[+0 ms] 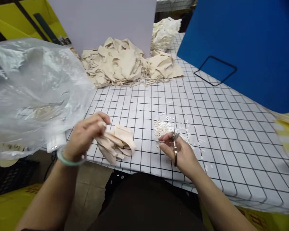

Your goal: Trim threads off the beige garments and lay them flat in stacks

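My left hand (85,133) is curled, fingers together, at the upper left end of a small bunch of light beige cloth pieces (119,139). The bunch is folded and loose near the table's front edge, and its gripped end is partly hidden by the fingers. In my right hand (180,154) is a pair of small metal scissors (175,149), blades pointing away from me. Thumb and forefinger come close together left of the blades; whether anything is between them I cannot tell. Small white clippings (163,127) lie scattered just beyond this hand.
A heap of beige cloth (120,61) lies at the back against a pale panel (106,22). Clear plastic bagging (38,86) covers the left side. At right stands a blue panel (245,41) with a black wire frame (215,71). A checked cloth (144,102) covers the table.
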{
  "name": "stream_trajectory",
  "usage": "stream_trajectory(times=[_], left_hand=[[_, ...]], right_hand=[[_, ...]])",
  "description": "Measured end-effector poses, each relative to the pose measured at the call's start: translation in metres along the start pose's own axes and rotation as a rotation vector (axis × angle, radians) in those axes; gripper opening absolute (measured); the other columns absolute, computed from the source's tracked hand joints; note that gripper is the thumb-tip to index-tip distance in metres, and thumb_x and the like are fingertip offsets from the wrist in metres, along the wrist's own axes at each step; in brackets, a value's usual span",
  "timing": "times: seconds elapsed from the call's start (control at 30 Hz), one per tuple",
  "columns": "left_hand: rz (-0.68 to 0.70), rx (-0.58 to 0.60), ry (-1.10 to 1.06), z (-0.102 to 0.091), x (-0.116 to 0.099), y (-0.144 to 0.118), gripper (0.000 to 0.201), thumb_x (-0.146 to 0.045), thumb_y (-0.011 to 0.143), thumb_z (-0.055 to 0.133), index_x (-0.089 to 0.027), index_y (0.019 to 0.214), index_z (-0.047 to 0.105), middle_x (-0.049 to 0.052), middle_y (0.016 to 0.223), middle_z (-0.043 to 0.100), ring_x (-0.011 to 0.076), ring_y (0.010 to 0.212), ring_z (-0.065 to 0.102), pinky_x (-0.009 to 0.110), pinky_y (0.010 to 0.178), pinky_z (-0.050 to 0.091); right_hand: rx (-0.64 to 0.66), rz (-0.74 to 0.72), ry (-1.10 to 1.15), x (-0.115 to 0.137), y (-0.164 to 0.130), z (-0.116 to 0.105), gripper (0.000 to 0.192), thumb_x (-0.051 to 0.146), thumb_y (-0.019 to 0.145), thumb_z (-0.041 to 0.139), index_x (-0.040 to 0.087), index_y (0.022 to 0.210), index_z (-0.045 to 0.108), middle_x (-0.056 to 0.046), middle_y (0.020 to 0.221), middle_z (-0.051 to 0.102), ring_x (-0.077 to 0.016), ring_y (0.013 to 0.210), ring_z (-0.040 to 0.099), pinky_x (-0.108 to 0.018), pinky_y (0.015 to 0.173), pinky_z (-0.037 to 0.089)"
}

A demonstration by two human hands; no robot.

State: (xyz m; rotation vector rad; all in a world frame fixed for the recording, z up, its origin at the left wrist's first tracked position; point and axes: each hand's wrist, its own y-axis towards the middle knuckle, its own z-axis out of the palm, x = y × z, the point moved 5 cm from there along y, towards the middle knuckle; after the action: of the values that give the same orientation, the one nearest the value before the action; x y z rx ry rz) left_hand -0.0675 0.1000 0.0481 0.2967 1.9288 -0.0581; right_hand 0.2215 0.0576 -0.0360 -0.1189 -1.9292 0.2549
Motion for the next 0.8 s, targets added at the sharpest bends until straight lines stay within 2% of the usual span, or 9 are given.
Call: stream_trajectory(times=[0.1,0.17,0.27,0.37,0.5,0.57,0.63,0.73,0.8], left_hand=[[-0.087,-0.249,0.497,-0.062,0.031,0.005,0.021,-0.022,0.085,0.054,-0.019,0.065,0.052,0.01,0.099,0.061,0.0262,0.093,0.058,0.043,0.082,0.049],[-0.069,-0.417,0.775,-0.075,0.048,-0.005,0.003,-0.019,0.08,0.059,-0.019,0.078,0.056,0.014,0.11,0.058,0.0325,0.109,0.054,0.052,0.096,0.044],[0.032,-0.435,0.865,-0.054,0.063,-0.03,0.012,-0.018,0.086,0.054,-0.016,0.098,0.056,0.016,0.115,0.055,0.0317,0.115,0.05,0.051,0.099,0.043],[0.09,-0.364,0.778,-0.023,0.066,-0.043,0.01,-0.021,0.095,0.046,-0.017,0.095,0.055,0.011,0.1,0.058,0.0252,0.099,0.055,0.042,0.088,0.048],[-0.016,-0.24,0.75,0.0,0.077,-0.015,0.018,-0.033,0.092,0.056,-0.016,0.092,0.059,0.007,0.086,0.059,0.0239,0.086,0.054,0.04,0.08,0.047],[-0.083,-0.164,0.73,0.007,0.085,0.005,0.015,-0.03,0.087,0.064,-0.016,0.086,0.061,0.006,0.083,0.059,0.0243,0.085,0.054,0.041,0.08,0.047],[-0.061,-0.152,0.614,0.012,0.083,0.018,0.008,-0.021,0.085,0.062,-0.016,0.079,0.061,0.005,0.082,0.058,0.0229,0.085,0.055,0.039,0.081,0.047],[0.023,-0.246,0.285,0.01,0.065,0.012,0.009,-0.016,0.088,0.055,-0.016,0.083,0.063,0.006,0.089,0.059,0.02,0.089,0.057,0.036,0.081,0.048],[-0.022,-0.231,0.017,0.009,0.053,-0.001,0.011,-0.022,0.09,0.053,-0.017,0.089,0.062,0.005,0.088,0.061,0.0179,0.085,0.059,0.033,0.076,0.049]], right_hand=[[0.034,0.031,-0.105,0.01,0.014,0.029,0.04,0.058,0.075,0.072,0.025,0.094,0.06,-0.006,0.095,0.065,-0.0235,0.086,0.062,-0.038,0.074,0.05],[0.078,-0.006,-0.142,0.022,0.019,0.054,0.037,0.054,0.074,0.072,0.024,0.093,0.06,-0.006,0.097,0.066,-0.0242,0.087,0.062,-0.039,0.076,0.05],[0.148,-0.115,-0.142,0.041,0.027,0.091,0.03,0.045,0.076,0.07,0.025,0.094,0.058,-0.006,0.101,0.066,-0.0231,0.088,0.061,-0.037,0.075,0.049],[0.147,-0.199,-0.15,0.057,0.043,0.117,0.023,0.036,0.077,0.065,0.024,0.094,0.055,-0.005,0.099,0.065,-0.0205,0.081,0.059,-0.033,0.069,0.047],[0.139,-0.183,-0.187,0.061,0.074,0.135,0.018,0.03,0.07,0.063,0.024,0.083,0.053,0.0,0.079,0.061,-0.018,0.07,0.055,-0.031,0.064,0.043],[0.155,-0.155,-0.164,0.058,0.083,0.138,0.015,0.029,0.068,0.061,0.023,0.08,0.053,0.003,0.071,0.057,-0.0172,0.066,0.053,-0.03,0.063,0.042],[0.152,-0.158,-0.09,0.053,0.085,0.135,0.013,0.028,0.069,0.059,0.023,0.08,0.054,0.003,0.069,0.056,-0.0164,0.065,0.052,-0.029,0.062,0.042],[0.104,-0.184,0.021,0.049,0.08,0.123,0.014,0.027,0.069,0.058,0.023,0.082,0.055,0.002,0.074,0.058,-0.016,0.067,0.052,-0.029,0.065,0.043],[0.043,-0.204,0.061,0.05,0.076,0.111,0.016,0.025,0.068,0.059,0.023,0.084,0.055,0.001,0.079,0.059,-0.0167,0.072,0.053,-0.03,0.068,0.043]])
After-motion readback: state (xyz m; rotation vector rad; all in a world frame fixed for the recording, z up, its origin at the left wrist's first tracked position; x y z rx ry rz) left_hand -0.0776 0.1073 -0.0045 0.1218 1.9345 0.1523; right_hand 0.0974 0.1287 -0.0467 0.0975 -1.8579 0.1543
